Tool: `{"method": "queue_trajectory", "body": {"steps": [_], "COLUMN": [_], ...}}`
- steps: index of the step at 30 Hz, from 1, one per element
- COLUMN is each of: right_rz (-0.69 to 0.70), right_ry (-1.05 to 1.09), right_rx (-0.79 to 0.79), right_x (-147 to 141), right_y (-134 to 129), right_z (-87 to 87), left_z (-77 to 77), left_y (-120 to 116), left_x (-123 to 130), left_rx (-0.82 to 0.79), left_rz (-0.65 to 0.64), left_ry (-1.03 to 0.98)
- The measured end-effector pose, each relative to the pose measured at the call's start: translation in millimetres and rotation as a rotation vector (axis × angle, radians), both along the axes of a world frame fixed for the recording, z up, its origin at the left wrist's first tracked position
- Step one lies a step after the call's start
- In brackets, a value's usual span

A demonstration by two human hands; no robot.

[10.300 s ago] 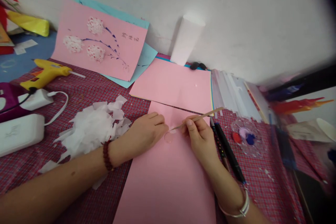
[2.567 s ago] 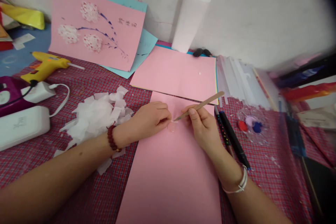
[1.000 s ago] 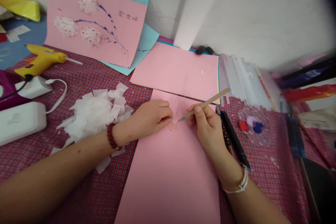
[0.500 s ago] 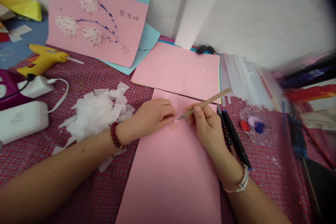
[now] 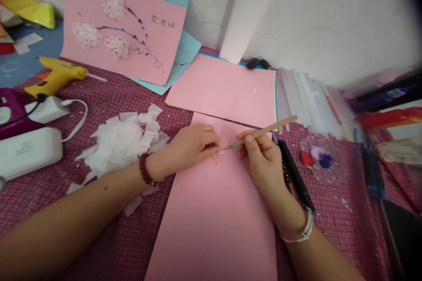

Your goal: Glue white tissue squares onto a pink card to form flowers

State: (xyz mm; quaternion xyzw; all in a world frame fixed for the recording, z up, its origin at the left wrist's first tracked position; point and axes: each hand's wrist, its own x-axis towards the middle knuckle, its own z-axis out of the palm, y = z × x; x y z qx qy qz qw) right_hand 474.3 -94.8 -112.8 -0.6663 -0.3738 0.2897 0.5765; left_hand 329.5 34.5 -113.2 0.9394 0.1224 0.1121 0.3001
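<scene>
My right hand (image 5: 265, 160) grips a flat wooden stick (image 5: 267, 129), its narrow, green-marked tip pointing left and down. A tiny white bit (image 5: 221, 152) shows at that tip. Close by, my left hand (image 5: 196, 142) is closed, thumb and fingers pinched together beside the tip; what they hold, if anything, is hidden. Both hands are over a long pink sheet (image 5: 214, 224). Just under the stick's tip, a clear, shiny round patch (image 5: 217, 159) lies on the sheet. A pile of white paper squares (image 5: 120, 140) sits left of my left hand.
A pink picture with white puffy flowers (image 5: 123, 30) leans at the back left. Left are a yellow glue gun (image 5: 61, 77) and a white power adapter (image 5: 31, 153). Black markers (image 5: 298, 180) and a clear paint dish (image 5: 319, 158) lie right; a white roll (image 5: 245, 22) stands behind.
The right hand and wooden stick have shifted slightly right, tilting the stick a little flatter. The left hand stays almost in place, still pinched.
</scene>
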Motion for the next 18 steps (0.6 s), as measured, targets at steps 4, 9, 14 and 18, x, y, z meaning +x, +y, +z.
{"method": "queue_trajectory", "body": {"steps": [4, 9, 14, 18], "right_rz": [0.018, 0.056, 0.059, 0.010], "right_ry": [-0.015, -0.058, -0.111, -0.094], "right_rx": [-0.021, -0.031, -0.041, -0.027], "right_x": [0.0, -0.6, -1.0, -1.1], "right_y": [0.8, 1.3, 1.7, 1.8], "right_z": [-0.7, 2.6, 3.0, -0.1], "left_z": [-0.3, -1.3, -0.5, -2.9], "left_y": [0.1, 1.0, 1.0, -0.2], "left_x": [0.7, 1.7, 1.4, 1.6], "left_rx": [0.002, 0.002, -0.004, -0.044], "left_rz": [0.000, 0.012, 0.013, 0.043], "left_ry": [-0.005, -0.003, -0.012, -0.033]}}
